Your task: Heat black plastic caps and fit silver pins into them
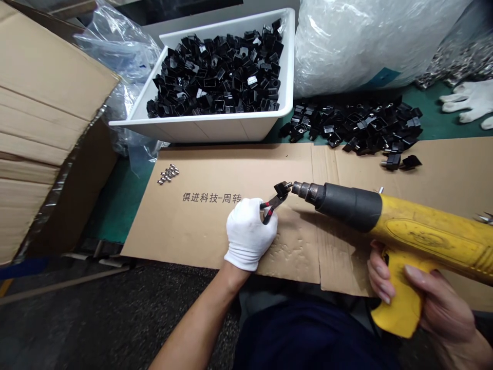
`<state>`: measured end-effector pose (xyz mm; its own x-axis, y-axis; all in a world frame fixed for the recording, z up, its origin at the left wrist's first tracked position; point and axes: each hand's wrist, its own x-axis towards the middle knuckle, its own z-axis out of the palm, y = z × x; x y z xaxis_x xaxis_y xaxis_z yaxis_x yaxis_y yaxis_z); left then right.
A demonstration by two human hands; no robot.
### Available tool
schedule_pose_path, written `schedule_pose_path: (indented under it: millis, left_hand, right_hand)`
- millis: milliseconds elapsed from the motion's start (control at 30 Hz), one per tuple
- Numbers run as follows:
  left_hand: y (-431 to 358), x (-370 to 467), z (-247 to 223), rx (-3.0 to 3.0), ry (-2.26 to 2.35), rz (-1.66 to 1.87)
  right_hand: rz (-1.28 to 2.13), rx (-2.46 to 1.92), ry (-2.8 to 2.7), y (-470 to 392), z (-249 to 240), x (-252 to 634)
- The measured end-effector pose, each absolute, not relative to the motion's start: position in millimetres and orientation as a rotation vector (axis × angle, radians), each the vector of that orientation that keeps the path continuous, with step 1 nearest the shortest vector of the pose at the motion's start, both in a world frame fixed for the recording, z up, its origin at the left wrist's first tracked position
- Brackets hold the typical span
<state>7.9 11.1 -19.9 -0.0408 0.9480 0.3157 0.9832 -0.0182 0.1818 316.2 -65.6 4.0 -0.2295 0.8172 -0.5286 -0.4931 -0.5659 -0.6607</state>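
Note:
My left hand [250, 231], in a white glove, is closed on pliers [276, 202] with red and black handles. Their jaws are at a small black part [282, 188] with metal pins, held above the cardboard sheet [208, 231]. My bare right hand [416, 288] is wrapped round the handle of a yellow heat gun [427, 236]. The gun's stepped metal nozzle points left, its tip right beside the pins of the black part. A small group of metal pieces [168, 174] lies on the cardboard at the left.
Behind the cardboard stands a white bin [192, 128] full of black parts. More black parts [358, 123] are piled right of it. A plastic-wrapped bundle [370, 41] and white gloves [470, 101] lie at the back right. A cardboard box [42, 113] stands left.

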Motion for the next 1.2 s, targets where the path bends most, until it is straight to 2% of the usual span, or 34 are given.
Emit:
schedule_pose_path:
  millis: [1200]
  left_hand:
    - [11.9, 7.6, -20.0, -2.102, -2.171, -0.59]
  right_hand:
    - [1.996, -1.077, -0.432, -65.8, -3.5, 326.1]
